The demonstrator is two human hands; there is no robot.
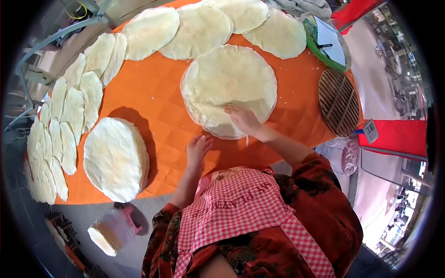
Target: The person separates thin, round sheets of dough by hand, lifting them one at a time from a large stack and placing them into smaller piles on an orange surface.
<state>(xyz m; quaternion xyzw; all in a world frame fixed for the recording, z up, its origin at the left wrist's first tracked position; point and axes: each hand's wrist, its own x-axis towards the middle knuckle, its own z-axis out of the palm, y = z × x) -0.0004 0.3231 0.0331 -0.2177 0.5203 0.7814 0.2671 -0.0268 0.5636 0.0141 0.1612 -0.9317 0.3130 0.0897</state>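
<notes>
A large round flatbread (229, 78), with at least one more sheet beneath it, lies at the middle of the orange table. My right hand (243, 121) rests on its lower part, fingers spread over the surface. Just below the flatbread's lower left edge is my left hand (199, 147), apart from the bread, its fingers curled together; whatever they may hold is too small to make out. To the left stands a tall stack of round flatbreads (113, 157).
Overlapping flatbreads (194, 30) line the far and left edges of the orange table (162, 116). At the right are a slatted round rack (339, 103) and a green tray (324, 53) with paper and a pen. A bagged stack (109, 234) sits below the table's left side.
</notes>
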